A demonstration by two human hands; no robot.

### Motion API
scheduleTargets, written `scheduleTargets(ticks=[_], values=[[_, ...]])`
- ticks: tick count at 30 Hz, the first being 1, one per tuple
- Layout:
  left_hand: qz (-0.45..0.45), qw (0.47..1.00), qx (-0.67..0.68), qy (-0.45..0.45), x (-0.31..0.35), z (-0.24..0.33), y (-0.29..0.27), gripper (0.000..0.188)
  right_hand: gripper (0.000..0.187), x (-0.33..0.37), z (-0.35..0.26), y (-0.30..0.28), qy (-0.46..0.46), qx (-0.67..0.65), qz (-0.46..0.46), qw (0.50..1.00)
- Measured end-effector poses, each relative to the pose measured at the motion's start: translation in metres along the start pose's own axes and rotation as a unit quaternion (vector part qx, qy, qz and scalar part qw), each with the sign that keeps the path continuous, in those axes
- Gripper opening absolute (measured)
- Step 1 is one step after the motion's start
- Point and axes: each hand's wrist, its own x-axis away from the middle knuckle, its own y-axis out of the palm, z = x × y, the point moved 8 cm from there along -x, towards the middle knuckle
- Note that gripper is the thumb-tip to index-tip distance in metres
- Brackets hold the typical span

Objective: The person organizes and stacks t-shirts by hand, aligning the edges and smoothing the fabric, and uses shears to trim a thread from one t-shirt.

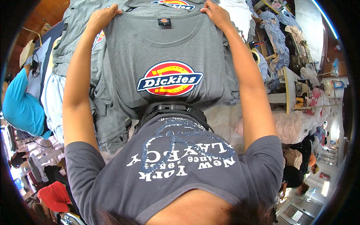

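Note:
A grey tank top [165, 48] with a wide scooped neck lies spread before me, its red, yellow and navy logo print facing up. My left hand [103, 17] pinches the shoulder at its upper left. At the opposite shoulder, my right hand [216, 14] grips the cloth between thumb and fingers. The fabric stretches between both hands, and its lower part drops over the near edge by my waist. A small dark label sits inside the neckline.
Grey garments [77, 48] are heaped left of and beneath the top. Bluish cloth pieces [275, 37] and a sewing machine [300, 101] are on the right. A person in a blue top [24, 103] works at the left; another in red [54, 197] is lower left.

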Motion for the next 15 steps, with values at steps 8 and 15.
scheduleTargets(ticks=[8,15], values=[[-0.044,0.994,0.02,-0.1,0.022,0.01,0.053,0.033,0.032,0.021,0.014,0.042,0.062,0.04,0.011,0.997],[0.04,0.975,0.088,-0.198,0.035,0.004,0.04,0.033,0.039,0.024,0.015,0.034,0.023,0.082,0.065,0.994]])
